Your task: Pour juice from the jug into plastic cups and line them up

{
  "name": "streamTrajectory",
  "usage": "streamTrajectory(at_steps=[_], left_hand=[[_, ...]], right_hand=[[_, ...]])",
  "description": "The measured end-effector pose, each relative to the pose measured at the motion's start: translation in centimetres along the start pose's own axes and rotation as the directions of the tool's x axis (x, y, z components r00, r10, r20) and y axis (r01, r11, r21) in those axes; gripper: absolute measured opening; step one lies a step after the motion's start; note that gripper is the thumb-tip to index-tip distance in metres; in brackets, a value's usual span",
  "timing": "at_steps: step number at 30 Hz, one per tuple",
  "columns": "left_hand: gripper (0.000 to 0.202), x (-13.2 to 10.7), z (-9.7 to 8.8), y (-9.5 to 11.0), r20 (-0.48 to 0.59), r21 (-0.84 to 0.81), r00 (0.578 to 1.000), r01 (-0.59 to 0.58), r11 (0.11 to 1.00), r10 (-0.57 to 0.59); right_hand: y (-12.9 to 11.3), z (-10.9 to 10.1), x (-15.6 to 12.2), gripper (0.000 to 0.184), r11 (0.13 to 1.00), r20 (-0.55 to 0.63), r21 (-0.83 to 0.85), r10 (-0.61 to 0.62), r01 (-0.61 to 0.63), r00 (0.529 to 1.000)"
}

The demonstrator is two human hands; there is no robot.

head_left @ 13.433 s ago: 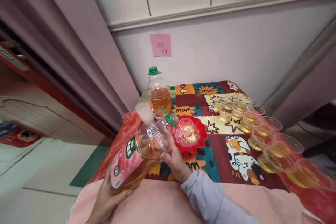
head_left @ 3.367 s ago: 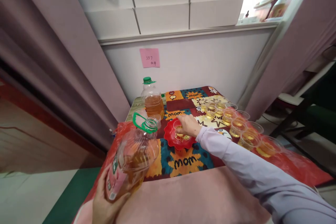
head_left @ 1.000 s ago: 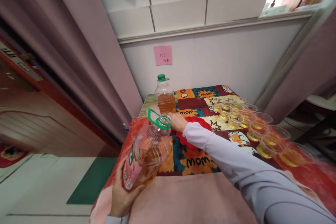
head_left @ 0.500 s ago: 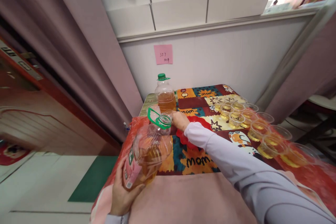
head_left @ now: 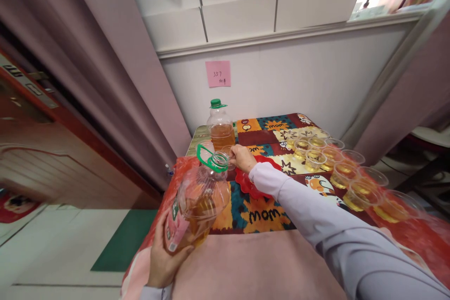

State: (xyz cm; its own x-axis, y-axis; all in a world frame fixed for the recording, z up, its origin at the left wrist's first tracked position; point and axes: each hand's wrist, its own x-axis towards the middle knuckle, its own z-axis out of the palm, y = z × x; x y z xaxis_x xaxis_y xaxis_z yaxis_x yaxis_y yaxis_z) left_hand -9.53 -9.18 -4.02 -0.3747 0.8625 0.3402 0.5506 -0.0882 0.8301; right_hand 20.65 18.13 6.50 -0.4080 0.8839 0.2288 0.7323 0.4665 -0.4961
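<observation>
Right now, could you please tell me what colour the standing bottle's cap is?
Green cap, seen best in head view.

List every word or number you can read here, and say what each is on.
"357": on the pink note; the line under it is too blurred to read.
"mom": on several patches of the tablecloth.
The label on the bottle in the left hand: too blurred to read.
</observation>
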Motion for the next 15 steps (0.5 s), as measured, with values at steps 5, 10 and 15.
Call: streamTrajectory(at_steps=[5, 10, 15], left_hand=[[0.117, -0.1, 0.2, 0.5, -0.004, -0.009, 1.000, 0.001, 1.000, -0.001], [0.116, -0.3, 0.9, 1.3, -0.043, -0.032, 0.999, 0.000, 0.999, -0.002], [0.116, -0.4, 1.2, 1.5, -0.055, -0.056, 0.998, 0.004, 0.998, -0.007]], right_hand=[[0.5, 0.2, -0.1, 0.035, 0.996, -0.069, 0.078, -0.036, 0.041, 0.997], [0.2, -0.8, -0.3, 0.014, 0.982, -0.184, 0.147, -0.092, 0.120, 0.979], [0.8, -4.6, -1.8, 0.013, 0.966, -0.327, 0.176, -0.124, 0.189, 0.937]])
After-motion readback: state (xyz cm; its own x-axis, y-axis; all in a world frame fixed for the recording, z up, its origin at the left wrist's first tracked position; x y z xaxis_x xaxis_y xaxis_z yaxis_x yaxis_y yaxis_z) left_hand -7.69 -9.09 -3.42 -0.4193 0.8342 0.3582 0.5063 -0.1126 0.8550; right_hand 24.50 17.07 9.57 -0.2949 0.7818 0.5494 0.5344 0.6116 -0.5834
